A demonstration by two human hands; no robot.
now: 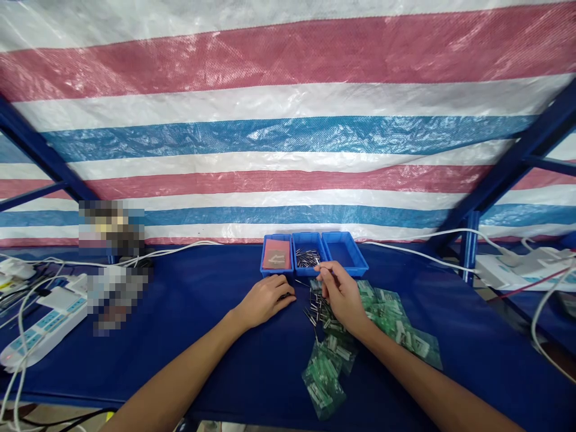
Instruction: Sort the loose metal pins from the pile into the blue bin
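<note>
My right hand [341,295] pinches a small thin metal rod [317,263] between thumb and fingertips, just in front of the middle blue bin [294,264]. That bin holds many dark and silver rods [308,258]. My left hand [269,296] rests on the table before the left blue bin [261,264], its fingers curled over something dark and small that I cannot make out. Between the hands and partly under the right one lies a loose pile of rods [313,312]. Green clear plastic packets [322,384] with whitish pieces inside lie near my right forearm.
In the left bin are a pink sheet [278,245] and a small packet. A third blue bin [360,264] stands at the right of the row. White power strips [45,330] and cables lie at both sides. A striped tarp [288,138] hangs behind the blue table [189,300].
</note>
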